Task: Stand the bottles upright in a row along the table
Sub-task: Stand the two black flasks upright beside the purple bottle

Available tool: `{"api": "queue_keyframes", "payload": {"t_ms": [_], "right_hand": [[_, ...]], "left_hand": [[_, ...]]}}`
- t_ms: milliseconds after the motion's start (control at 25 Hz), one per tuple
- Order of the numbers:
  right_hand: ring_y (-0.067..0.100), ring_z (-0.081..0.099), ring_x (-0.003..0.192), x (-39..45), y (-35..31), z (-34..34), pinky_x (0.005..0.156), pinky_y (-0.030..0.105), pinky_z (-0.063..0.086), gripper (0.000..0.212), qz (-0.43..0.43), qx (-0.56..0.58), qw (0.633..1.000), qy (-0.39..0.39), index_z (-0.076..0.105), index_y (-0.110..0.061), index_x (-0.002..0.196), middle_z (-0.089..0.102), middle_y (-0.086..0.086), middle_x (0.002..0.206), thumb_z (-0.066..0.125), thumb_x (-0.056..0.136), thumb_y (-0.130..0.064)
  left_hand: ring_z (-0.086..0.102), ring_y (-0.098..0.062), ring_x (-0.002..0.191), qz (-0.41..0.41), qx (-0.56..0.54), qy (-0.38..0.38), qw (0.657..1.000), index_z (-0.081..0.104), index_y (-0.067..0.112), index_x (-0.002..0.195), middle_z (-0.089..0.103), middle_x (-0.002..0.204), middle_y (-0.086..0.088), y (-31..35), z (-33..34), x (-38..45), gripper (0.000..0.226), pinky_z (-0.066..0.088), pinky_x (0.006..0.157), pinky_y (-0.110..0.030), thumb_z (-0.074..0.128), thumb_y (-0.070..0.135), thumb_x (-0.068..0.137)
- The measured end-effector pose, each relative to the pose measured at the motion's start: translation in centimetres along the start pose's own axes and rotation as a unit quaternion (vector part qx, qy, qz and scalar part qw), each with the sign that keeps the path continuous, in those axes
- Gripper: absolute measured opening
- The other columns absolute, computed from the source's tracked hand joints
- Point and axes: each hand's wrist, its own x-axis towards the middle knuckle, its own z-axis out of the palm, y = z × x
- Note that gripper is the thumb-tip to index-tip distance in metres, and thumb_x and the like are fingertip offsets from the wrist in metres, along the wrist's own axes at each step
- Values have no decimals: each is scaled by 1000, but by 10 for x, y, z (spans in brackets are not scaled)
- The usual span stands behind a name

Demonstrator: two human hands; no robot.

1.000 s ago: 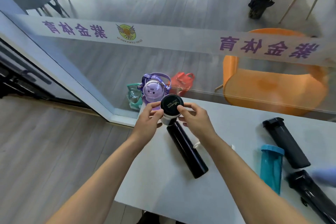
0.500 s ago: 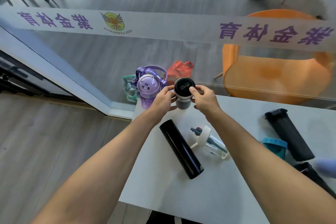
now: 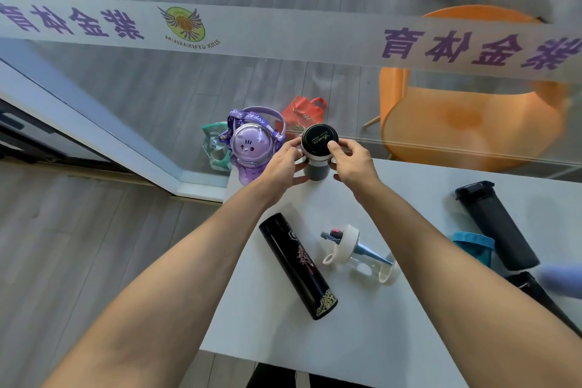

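A grey bottle with a black lid stands upright at the far edge of the white table. My left hand and my right hand hold it from both sides. Just left of it stands a purple bottle with a strap. Lying on the table are a long black flask, a clear bottle with a white cap, a dark bottle, a teal bottle and a black bottle at the right.
A glass wall with a lettered white band rises just behind the table. Beyond it are an orange chair, a red bag and a green bag. A blurred bluish shape shows at the right edge.
Both hands carried the grey bottle away from me to the table's far edge, beside the purple bottle. The clear bottle, hidden before, has come into view.
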Motion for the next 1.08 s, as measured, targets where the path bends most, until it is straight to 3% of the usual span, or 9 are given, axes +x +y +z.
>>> {"api": "queue_keyframes", "payload": {"t_ms": [240,360,440,560,680,800,920,1000,1080], "right_hand": [[27,61,118,-9,4,-5,100,50,52,53,7,18,1000,16,53,-18,136,60,5,133,57,93,-50],[26,62,115,-28,16,-13,99,49,52,49,9,24,999,44,53,-19,132,62,5,128,56,93,-49],[25,62,112,-44,29,-14,98,49,53,43,13,22,999,46,55,-21,130,62,4,125,55,95,-46],[25,64,107,-74,52,-5,87,45,58,37,39,21,999,26,56,-22,127,64,5,119,57,95,-42],[23,67,95,-103,74,14,88,47,58,35,64,-1,998,2,58,-22,123,69,3,105,62,93,-37],[20,63,100,-123,78,21,89,36,53,38,71,-62,995,-32,54,-24,129,66,2,111,62,93,-36],[21,60,105,-113,55,11,81,29,56,53,-17,-113,993,4,48,-26,135,59,7,120,69,87,-37],[25,54,114,-86,22,5,89,27,50,70,-115,-178,974,77,42,-23,141,54,10,125,75,80,-37],[29,48,126,-51,-13,5,104,38,43,92,-163,-233,953,108,32,-23,148,48,12,138,80,72,-42]], "left_hand": [[55,-20,102,31,138,72,987,41,20,146,56,122,-6,-28,-16,-14,49,51,99,-45,44,15,98],[52,-27,116,67,360,134,921,47,22,139,55,130,-9,-76,-44,-43,49,42,104,-44,55,24,91],[42,-31,125,48,439,193,876,43,24,142,48,136,-9,-110,-61,-68,55,35,108,-43,58,32,90],[41,-36,129,-70,377,204,901,31,22,148,41,142,-14,-152,-78,-89,77,36,108,-46,66,47,84],[52,-36,121,-131,281,204,929,26,20,146,50,135,-15,-171,-81,-89,90,46,101,-47,75,48,76],[53,-33,121,-110,272,212,932,33,20,140,59,130,-12,-173,-80,-84,81,45,97,-42,78,41,76],[58,-29,117,-58,263,192,944,38,28,134,62,125,-6,-165,-74,-87,77,48,98,-41,80,41,71],[62,-26,109,-4,257,181,949,37,38,133,62,122,-3,-154,-69,-92,81,51,96,-44,81,45,65],[64,-21,103,53,246,178,951,34,43,137,60,120,3,-141,-64,-97,89,54,93,-41,84,41,63]]}}
